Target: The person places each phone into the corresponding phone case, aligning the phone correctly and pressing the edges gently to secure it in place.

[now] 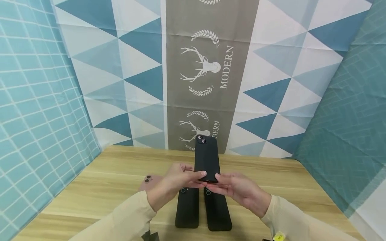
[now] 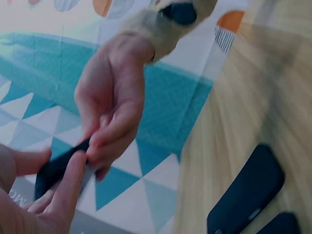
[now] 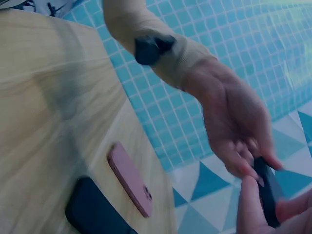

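Observation:
A black smartphone (image 1: 206, 157) is held up above the table, its back and camera lenses facing me. My left hand (image 1: 177, 178) pinches its lower left corner, thumb on the back and fingers behind. The lower right corner is pinched by my right hand (image 1: 245, 193) in the same way. Below the hands, two black phones (image 1: 187, 211) lie side by side on the wooden table, their camera ends partly hidden. A pink phone (image 3: 130, 180) lies to their left, mostly covered by my left hand and wrist in the head view.
The wooden table (image 1: 105, 180) ends at a back wall hung with a triangle-patterned cloth (image 1: 144, 83). Blue tiled cloth (image 1: 39, 100) borders the left, and teal cloth (image 1: 346, 134) the right. Dark wrist devices (image 3: 152, 48) sit on the sleeves.

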The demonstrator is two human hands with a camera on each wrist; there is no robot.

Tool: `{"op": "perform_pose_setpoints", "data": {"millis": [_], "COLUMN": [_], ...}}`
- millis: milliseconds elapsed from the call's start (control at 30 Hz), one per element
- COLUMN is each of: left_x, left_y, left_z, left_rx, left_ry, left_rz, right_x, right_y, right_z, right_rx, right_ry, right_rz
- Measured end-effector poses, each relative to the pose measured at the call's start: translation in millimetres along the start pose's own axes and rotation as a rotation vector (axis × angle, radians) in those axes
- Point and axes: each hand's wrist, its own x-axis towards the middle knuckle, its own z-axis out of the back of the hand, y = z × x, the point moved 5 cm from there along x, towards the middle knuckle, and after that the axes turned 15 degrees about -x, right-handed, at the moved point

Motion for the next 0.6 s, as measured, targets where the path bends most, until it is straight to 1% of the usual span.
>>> {"op": "perform_pose_setpoints", "data": {"millis": [133, 267, 333, 433, 500, 600], "left_x": [0.7, 2.4, 3.9, 6.4, 7.3, 6.5], "left_y": [2.0, 4.7, 6.1, 8.6, 10.8, 13.8], "left_z": [2.7, 4.2, 5.4, 8.1, 9.9, 11.7], "left_rx": [0.026, 0.033, 0.018, 0.006, 0.004, 0.016], "left_ry": [0.036, 0.068, 0.064, 0.041, 0.029, 0.017], "left_rz": [0.018, 0.038, 0.057, 0.081, 0.093, 0.088], "right_x": [2.4, 3.4, 3.8, 5.1, 6.2, 6.4], "right_y": [-5.7, -9.9, -10.8, -12.1, -13.4, -16.7], "right_z": [-1.5, -0.4, 0.6, 2.1, 2.4, 1.5], "right_rx": [-0.031, -0.072, -0.073, -0.037, -0.011, 0.003], "right_ry": [-0.045, -0.104, -0.128, -0.144, -0.143, -0.119], "right_rz": [0.013, -0.003, -0.019, -0.037, -0.052, -0.082]}}
